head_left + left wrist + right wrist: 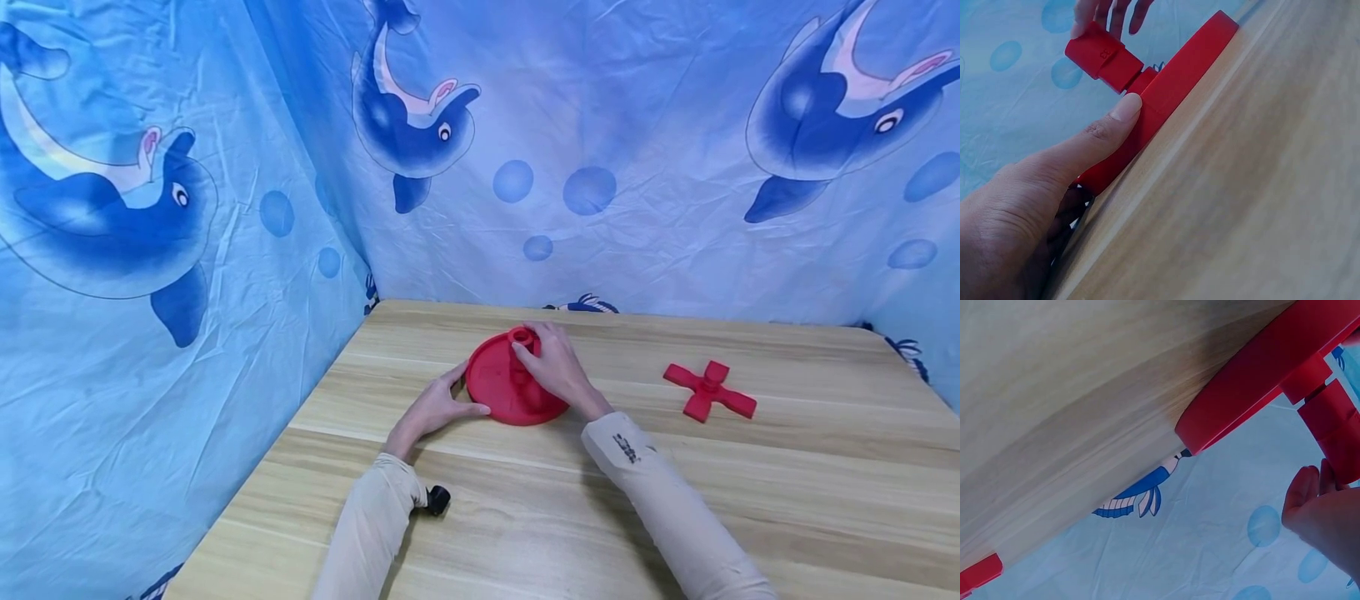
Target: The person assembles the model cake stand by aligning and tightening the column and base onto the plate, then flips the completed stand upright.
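A red round plate [489,382] with a raised rim lies flat on the wooden table, a short stub [1142,81] rising from its middle. My left hand [437,407] holds the plate by its near left edge; the thumb [1127,107] presses on the side of the rim. With the fingers and thumb of my right hand [557,367], I grip a red stepped tube [1107,57] by its wider upper end. The tube stands upright over the stub, its lower end right at the stub's top. Its round open top [521,336] faces up.
To the right on the table [787,467] lies a red four-armed cross piece [709,388] with a raised hub. A blue curtain [480,275] with printed dolphins hangs along the back and left edges. A small black object [437,500] sits at the left sleeve cuff.
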`<state>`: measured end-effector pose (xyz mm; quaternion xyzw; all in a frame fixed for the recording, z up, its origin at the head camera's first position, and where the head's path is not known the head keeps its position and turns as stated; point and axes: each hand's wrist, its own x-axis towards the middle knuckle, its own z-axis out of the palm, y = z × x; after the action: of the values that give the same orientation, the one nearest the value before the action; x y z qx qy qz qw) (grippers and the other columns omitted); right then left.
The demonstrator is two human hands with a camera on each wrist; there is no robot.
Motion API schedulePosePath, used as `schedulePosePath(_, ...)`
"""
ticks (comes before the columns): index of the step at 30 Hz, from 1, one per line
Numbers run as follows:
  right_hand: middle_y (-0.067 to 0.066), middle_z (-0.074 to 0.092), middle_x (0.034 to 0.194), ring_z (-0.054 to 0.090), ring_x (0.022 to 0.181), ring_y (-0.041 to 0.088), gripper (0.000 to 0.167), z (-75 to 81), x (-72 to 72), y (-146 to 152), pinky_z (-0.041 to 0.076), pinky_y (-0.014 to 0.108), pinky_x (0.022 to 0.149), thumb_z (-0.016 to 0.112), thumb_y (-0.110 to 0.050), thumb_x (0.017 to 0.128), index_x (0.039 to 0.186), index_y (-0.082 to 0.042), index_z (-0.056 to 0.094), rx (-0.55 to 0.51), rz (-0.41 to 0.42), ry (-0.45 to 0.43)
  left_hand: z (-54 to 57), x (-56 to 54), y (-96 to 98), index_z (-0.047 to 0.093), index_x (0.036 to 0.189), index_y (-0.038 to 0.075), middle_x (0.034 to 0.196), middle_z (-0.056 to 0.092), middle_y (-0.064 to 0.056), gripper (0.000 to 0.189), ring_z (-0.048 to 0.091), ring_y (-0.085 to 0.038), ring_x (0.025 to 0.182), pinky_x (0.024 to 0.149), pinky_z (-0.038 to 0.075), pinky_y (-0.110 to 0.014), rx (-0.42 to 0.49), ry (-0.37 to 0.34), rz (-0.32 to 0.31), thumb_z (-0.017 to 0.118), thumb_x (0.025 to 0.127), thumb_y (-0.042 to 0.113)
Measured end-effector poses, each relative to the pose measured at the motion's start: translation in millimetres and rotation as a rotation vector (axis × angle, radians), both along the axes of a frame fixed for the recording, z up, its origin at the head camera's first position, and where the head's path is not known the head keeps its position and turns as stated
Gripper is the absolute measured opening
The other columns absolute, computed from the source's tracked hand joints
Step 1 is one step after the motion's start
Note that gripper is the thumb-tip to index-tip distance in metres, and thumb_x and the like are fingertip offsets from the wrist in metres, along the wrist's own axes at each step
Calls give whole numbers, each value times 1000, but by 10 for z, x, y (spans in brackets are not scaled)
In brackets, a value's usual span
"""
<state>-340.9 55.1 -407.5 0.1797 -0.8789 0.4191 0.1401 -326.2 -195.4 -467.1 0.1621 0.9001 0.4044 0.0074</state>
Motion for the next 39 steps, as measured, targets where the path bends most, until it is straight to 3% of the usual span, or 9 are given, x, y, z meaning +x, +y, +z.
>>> schedulePosePath(6,20,56,137,48,128,35,56,-5,-16,-3,56,52,94,70,-28,100,145,1,55,8,-24,-16,-1,3,3,35,163,20,162,40,-4,104,34,-27,150,119,32,-51,-3,-12,11,88,79,53)
schedulePosePath(13,20,57,141,46,134,36,51,-28,-5,-7,53,53,100,68,-18,100,146,1,55,0,20,35,-9,3,-4,36,163,19,162,40,-5,104,34,-28,150,119,32,-51,-8,-8,14,88,79,53)
schedulePosePath(22,18,55,138,47,129,34,54,-32,-18,-8,57,51,93,71,-27,100,146,-3,56,7,-21,-15,3,18,0,35,163,21,162,40,-5,105,33,-27,150,119,32,-52,8,-23,15,89,79,52)
schedulePosePath(31,18,57,139,48,130,34,47,-39,-18,0,57,50,94,69,-19,100,143,-1,59,19,21,25,-3,5,-6,35,163,19,163,39,-5,107,32,-27,150,120,31,-50,6,-21,7,88,78,55)
schedulePosePath(39,18,55,139,47,129,34,55,-33,-22,-27,58,51,92,72,-26,99,145,-1,56,11,-28,-16,4,11,-8,35,163,19,162,40,-7,107,32,-29,150,119,31,-53,16,-14,6,89,78,54)
